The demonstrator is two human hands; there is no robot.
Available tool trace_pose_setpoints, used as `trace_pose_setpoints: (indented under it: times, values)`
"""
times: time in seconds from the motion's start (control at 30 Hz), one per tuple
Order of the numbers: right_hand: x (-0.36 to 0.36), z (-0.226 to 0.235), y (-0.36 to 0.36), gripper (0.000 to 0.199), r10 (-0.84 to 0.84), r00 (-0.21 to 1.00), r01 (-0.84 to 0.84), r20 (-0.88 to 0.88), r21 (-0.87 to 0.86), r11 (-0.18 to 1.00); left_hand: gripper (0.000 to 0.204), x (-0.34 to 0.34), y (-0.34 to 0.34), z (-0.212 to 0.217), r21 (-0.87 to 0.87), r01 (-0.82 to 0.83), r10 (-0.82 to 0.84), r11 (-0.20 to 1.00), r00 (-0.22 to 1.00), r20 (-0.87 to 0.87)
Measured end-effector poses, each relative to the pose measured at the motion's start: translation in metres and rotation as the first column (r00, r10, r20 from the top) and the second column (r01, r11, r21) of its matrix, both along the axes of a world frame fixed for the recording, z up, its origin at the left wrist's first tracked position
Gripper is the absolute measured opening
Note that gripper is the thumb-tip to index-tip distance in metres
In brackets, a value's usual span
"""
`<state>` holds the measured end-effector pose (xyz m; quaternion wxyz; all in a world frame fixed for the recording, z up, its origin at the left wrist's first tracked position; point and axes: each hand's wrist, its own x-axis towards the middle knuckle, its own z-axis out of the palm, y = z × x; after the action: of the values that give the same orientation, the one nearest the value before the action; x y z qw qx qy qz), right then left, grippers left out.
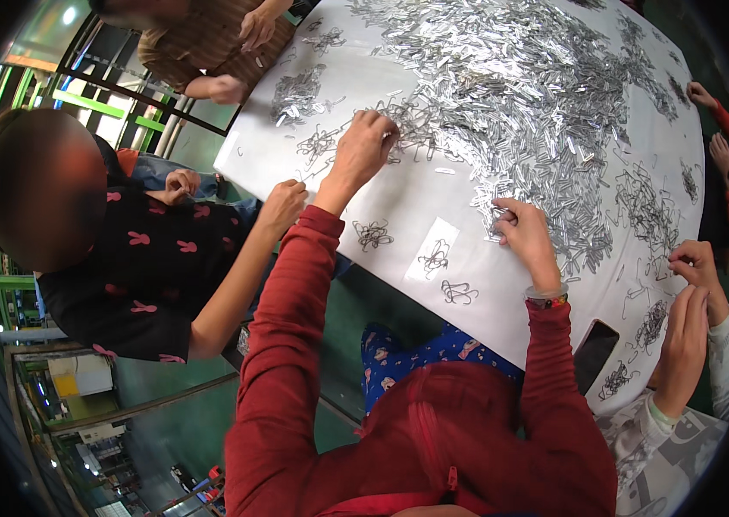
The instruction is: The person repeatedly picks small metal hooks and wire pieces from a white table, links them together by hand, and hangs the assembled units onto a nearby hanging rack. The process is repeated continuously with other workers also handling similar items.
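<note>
My left grip (362, 153) curls over thin, dark, bent wire hooks (416, 129); whether it pinches one, I cannot tell. Between my grips, hook bunches (436, 257) sit apart, probably against tangling. My right grip (526, 234) bends, pinch unclear, beside silver strips (545, 95) heaped beyond it, likely for shared reach, slim and shiny.

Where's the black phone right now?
In the head view, the black phone lies toward the lower right, near the white table's edge, between the red right sleeve and a small pile of dark wire hooks.
</note>
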<state>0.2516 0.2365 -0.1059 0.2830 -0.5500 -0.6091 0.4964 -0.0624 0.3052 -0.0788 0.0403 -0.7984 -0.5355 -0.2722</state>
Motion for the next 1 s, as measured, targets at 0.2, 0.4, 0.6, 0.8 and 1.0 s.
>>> trace_pose_setpoints:
  times: [0.2,0.4,0.6,0.8,1.0]
  values:
    - [-0.013,0.009,-0.007,0.018,-0.085,0.981,0.072,-0.173,-0.080,0.994,0.013,0.014,-0.039,0.007,-0.357,-0.059,0.225,0.932,0.866,0.447]
    - [-0.015,0.017,-0.021,0.018,-0.218,0.835,0.152,-0.505,-0.169,0.974,0.020,0.022,-0.029,0.003,-0.541,0.054,0.398,0.839,0.617,0.679]
    - [-0.021,-0.004,-0.028,0.025,-0.120,0.946,0.122,-0.301,-0.013,0.993,0.017,0.025,-0.018,-0.011,-0.445,-0.375,0.322,0.813,0.927,-0.192]
    - [-0.028,-0.031,-0.043,0.024,-0.034,0.998,0.010,0.048,0.433,0.901,0.017,0.004,-0.052,-0.017,-0.404,-0.301,0.357,0.864,0.932,0.068]
    - [-0.027,-0.028,-0.056,0.015,0.012,0.964,-0.167,0.267,0.565,0.808,0.015,0.035,-0.146,0.000,-0.601,-0.040,0.514,0.798,0.565,0.645]
